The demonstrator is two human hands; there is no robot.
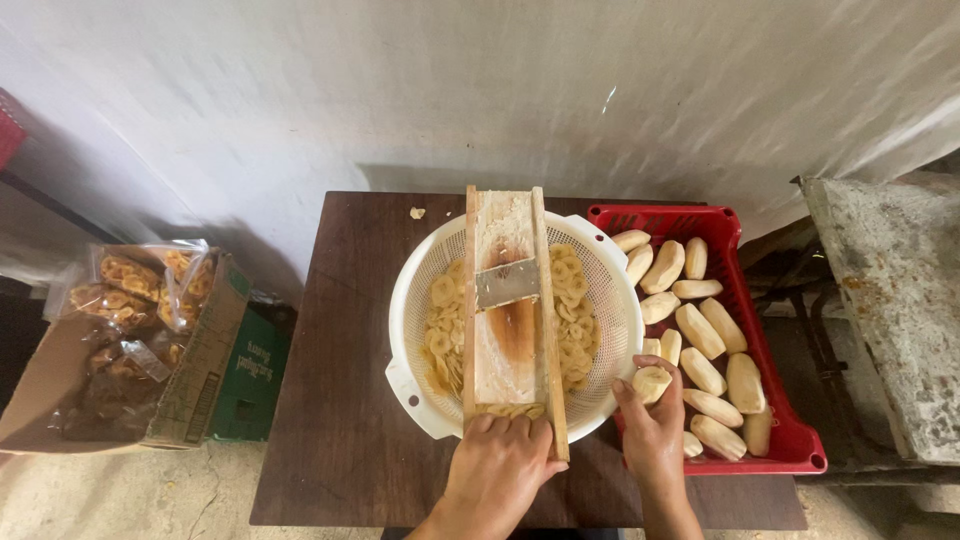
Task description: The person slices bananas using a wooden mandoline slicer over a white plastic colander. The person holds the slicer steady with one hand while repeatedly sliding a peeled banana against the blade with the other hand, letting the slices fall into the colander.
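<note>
Slicing was between strokes. The left hand (497, 462) gripped the near end of the wooden slicer (510, 310) lying across the white colander (410, 300). Right of the colander, the right hand (652, 420) closed on a peeled banana (652, 382) over the red crate (790, 440); it would next need setting on the slicer.

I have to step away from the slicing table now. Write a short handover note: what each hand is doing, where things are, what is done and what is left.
Left hand: grips the near end of the wooden slicer, which lies across the white colander.
Right hand: holds one peeled banana between the colander and the red crate.
Done: many slices lie in the colander on both sides of the slicer.
Left: over a dozen peeled bananas remain whole in the crate, plus the one in hand.
</note>
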